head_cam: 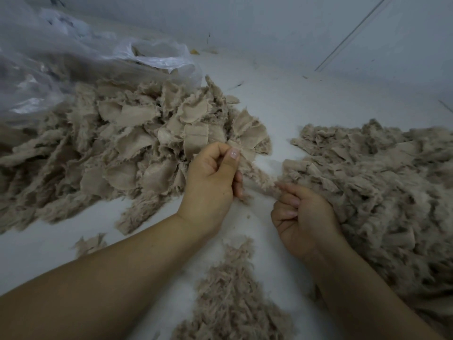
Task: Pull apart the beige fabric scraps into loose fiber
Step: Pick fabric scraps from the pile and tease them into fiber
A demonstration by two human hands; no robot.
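White worktop (282,106) carries a heap of beige fabric scraps (127,138) at nine o'clock and loose fiber (382,182) at three o'clock. At centre, the left hand (210,182) pinches a frayed scrap (255,177), while the right hand (304,217) curls round its other end.

Two bare forearms in frame, no sleeves showing. No rings, watch or bracelets. Left hand (210,182): thumbnail short with pale pinkish polish, slightly glossy. Right hand (302,223): nails short too, look pale, hard to tell more.
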